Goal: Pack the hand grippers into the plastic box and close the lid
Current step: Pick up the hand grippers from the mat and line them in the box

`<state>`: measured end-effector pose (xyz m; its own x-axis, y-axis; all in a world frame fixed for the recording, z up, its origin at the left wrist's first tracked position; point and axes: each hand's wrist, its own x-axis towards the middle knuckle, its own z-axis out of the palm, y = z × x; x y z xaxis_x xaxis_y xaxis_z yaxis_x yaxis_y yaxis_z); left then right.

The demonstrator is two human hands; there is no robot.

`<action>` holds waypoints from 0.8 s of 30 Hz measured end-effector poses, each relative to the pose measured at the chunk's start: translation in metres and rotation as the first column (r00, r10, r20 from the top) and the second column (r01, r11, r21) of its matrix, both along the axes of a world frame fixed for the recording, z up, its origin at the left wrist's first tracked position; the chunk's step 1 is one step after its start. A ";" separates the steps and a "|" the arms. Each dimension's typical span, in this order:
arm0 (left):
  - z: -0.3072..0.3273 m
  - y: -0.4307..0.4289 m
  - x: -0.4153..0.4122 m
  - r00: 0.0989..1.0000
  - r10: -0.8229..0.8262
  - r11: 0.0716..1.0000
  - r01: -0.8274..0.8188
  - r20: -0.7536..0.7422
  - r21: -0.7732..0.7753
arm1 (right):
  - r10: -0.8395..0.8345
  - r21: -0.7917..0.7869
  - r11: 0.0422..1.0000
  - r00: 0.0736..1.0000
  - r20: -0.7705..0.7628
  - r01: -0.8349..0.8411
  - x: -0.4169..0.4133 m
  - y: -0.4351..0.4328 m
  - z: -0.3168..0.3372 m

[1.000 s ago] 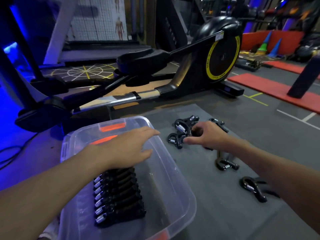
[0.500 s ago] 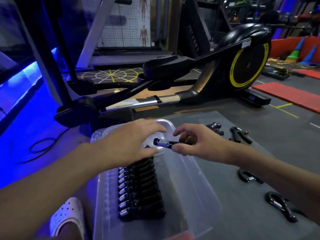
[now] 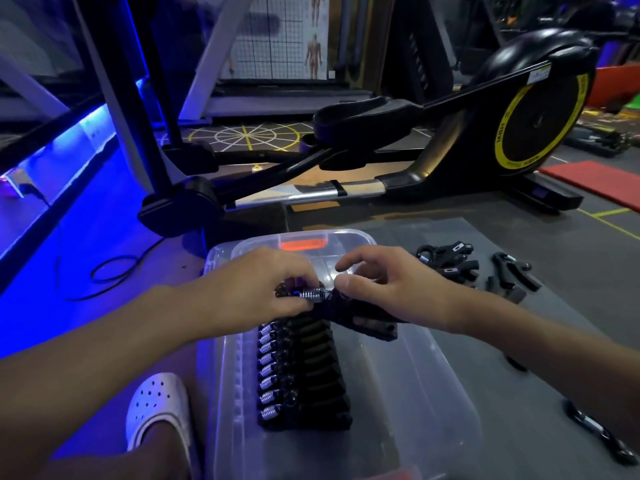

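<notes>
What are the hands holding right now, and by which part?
One gripper, over the box. The left hand pinches its spring end; the right hand holds it just beside the spring, at the top of the handles.

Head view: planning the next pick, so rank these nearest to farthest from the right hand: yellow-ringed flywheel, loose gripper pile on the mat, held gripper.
1. held gripper, touching the right hand, under it.
2. loose gripper pile, on the mat, just right.
3. yellow-ringed flywheel, far back right.
</notes>
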<state>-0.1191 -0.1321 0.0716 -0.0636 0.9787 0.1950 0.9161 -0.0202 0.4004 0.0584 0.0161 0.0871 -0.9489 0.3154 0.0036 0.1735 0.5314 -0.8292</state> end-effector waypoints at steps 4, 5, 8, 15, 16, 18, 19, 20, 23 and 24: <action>0.002 -0.004 -0.005 1.000 0.016 0.999 -0.016 0.014 0.027 | 0.012 -0.009 1.000 0.999 -0.036 -0.013 -0.003 0.003 0.000; 0.002 -0.005 -0.006 0.999 0.026 0.999 -0.027 0.032 0.032 | 0.022 -0.034 0.999 0.999 -0.029 -0.023 -0.002 0.006 0.001; 0.001 -0.010 -0.012 0.993 0.075 0.996 -0.078 0.087 0.034 | 0.043 -0.073 0.996 0.999 0.022 -0.041 0.005 0.017 0.000; -0.002 -0.017 -0.017 0.968 0.155 0.988 -0.152 0.198 -0.031 | -0.011 0.055 0.998 0.999 0.040 0.009 0.013 0.022 -0.001; -0.003 -0.017 -0.016 0.964 0.157 0.987 -0.150 0.213 -0.051 | -0.026 0.080 0.996 0.999 0.028 0.024 0.013 0.022 0.000; -0.005 -0.017 -0.013 0.949 0.142 0.989 -0.124 0.282 -0.080 | -0.057 0.123 0.991 0.998 0.004 0.056 0.014 0.020 0.000; -0.005 -0.016 -0.012 0.935 0.131 0.990 -0.108 0.328 -0.087 | -0.070 0.142 0.987 0.998 -0.001 0.070 0.014 0.019 0.000; -0.005 -0.016 -0.011 0.922 0.123 0.991 -0.096 0.368 -0.090 | -0.079 0.163 0.984 0.997 0.002 0.078 0.015 0.018 -0.001; -0.004 -0.014 -0.005 0.914 0.106 0.993 -0.074 0.391 -0.096 | -0.071 0.191 0.979 0.997 0.020 0.066 0.015 0.015 -0.005; -0.005 -0.013 -0.003 0.929 0.090 0.994 -0.059 0.358 -0.097 | -0.071 0.181 0.981 0.997 0.018 0.067 0.015 0.015 -0.007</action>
